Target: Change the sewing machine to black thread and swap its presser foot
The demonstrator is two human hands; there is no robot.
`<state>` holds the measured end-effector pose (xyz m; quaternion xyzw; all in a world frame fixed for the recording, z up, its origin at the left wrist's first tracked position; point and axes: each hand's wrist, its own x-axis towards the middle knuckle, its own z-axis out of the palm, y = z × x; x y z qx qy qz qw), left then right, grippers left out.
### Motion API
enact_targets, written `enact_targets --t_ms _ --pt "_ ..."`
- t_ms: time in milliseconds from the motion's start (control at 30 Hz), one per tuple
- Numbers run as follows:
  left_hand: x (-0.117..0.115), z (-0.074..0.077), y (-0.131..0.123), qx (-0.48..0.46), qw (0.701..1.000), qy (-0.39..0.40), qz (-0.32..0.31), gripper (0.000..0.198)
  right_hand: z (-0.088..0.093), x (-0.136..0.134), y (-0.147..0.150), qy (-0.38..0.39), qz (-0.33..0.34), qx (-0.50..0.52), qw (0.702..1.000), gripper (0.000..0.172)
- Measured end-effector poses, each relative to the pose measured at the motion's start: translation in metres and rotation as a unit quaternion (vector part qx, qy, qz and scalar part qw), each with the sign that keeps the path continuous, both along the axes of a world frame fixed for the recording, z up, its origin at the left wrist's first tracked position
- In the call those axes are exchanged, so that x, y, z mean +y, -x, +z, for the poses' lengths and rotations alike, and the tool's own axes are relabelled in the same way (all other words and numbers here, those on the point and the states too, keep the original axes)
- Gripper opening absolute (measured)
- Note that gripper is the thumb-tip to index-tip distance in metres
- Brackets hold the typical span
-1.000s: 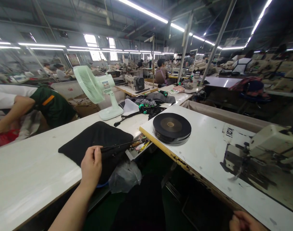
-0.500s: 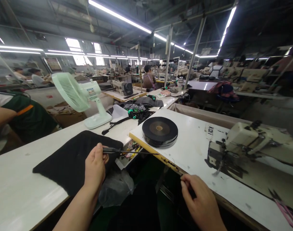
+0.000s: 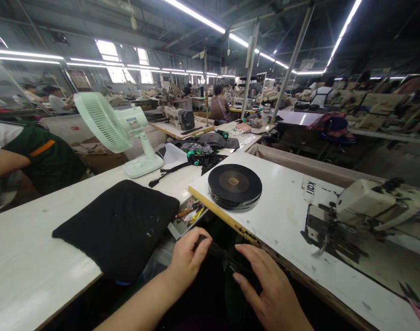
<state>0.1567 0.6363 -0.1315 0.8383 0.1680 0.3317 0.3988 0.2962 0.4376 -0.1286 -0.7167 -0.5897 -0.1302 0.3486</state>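
Observation:
My left hand point(image 3: 187, 257) is low in the gap between the two tables, its fingers curled round a thin black strip point(image 3: 216, 250). My right hand point(image 3: 265, 287) lies just to its right, fingers stretched and pressing on the dark fabric in my lap where the strip ends. A stack of black fabric point(image 3: 122, 225) lies on the white table point(image 3: 30, 262) to the left. A roll of black tape point(image 3: 234, 185) sits on the sewing table point(image 3: 289, 216), with the sewing machine point(image 3: 361, 211) further right.
A pale green fan point(image 3: 118, 128) stands behind the fabric stack. A small tray of tools point(image 3: 187, 214) sits between the tables, above a clear plastic bag. Black straps with green parts point(image 3: 196, 154) lie further back. A person in green point(image 3: 37, 154) bends at the left; others work far off.
My left hand has left the fabric stack and come down into the gap, bringing the black strip with it. My right hand has moved left to meet it over my lap.

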Motion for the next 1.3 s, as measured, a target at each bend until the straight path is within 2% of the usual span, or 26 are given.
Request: enact_targets --t_ms 67,167,233,300,400,467,600,733,833,967,1100,1200,1300 --pt "-0.015 0.002 -0.003 0.002 0.996 -0.055 -0.073 0.035 0.0 0.002 0.01 0.009 0.041 0.015 0.999 0.04" --pt "-0.032 0.006 -0.005 -0.004 0.982 -0.104 -0.157 0.044 -0.002 -0.003 0.023 0.014 0.055 0.042 0.998 0.033" --pt "-0.042 0.008 -0.004 0.003 0.974 -0.081 -0.211 0.048 -0.001 -0.014 0.027 0.028 0.05 0.056 0.997 0.029" --pt "-0.052 0.007 -0.001 0.024 0.969 -0.018 -0.245 0.045 0.005 -0.031 0.027 0.039 0.04 0.059 0.997 0.035" --pt "-0.063 -0.004 0.003 0.047 0.971 0.066 -0.223 0.034 0.021 -0.065 0.018 0.036 -0.04 0.083 0.995 0.05" --pt "-0.069 -0.017 0.003 0.05 0.976 0.076 -0.199 0.023 0.036 -0.092 0.008 0.012 -0.126 0.114 0.985 0.057" --pt "-0.081 -0.039 -0.008 0.082 0.976 0.088 -0.18 0.038 0.071 -0.154 -0.015 -0.091 -0.249 0.121 0.957 0.071" --pt "-0.103 -0.049 -0.029 0.121 0.965 0.097 -0.211 0.045 0.108 -0.208 -0.037 -0.181 -0.332 0.047 0.925 0.059" --pt "-0.12 -0.054 -0.049 0.129 0.96 0.087 -0.234 0.047 0.124 -0.232 -0.055 -0.243 -0.349 0.009 0.905 0.051" --pt "-0.134 -0.063 -0.079 0.124 0.957 0.062 -0.256 0.033 0.124 -0.241 -0.09 -0.283 -0.309 0.021 0.908 0.047" --pt "-0.138 -0.069 -0.117 0.108 0.953 0.043 -0.28 0.014 0.108 -0.235 -0.129 -0.255 -0.287 0.043 0.922 0.042" --pt "-0.141 -0.066 -0.156 0.106 0.951 0.025 -0.29 0.014 0.1 -0.224 -0.152 -0.22 -0.283 0.037 0.933 0.039" --pt "-0.148 -0.058 -0.195 0.084 0.949 0.001 -0.305 0.012 0.102 -0.213 -0.168 -0.191 -0.287 0.013 0.939 0.039"
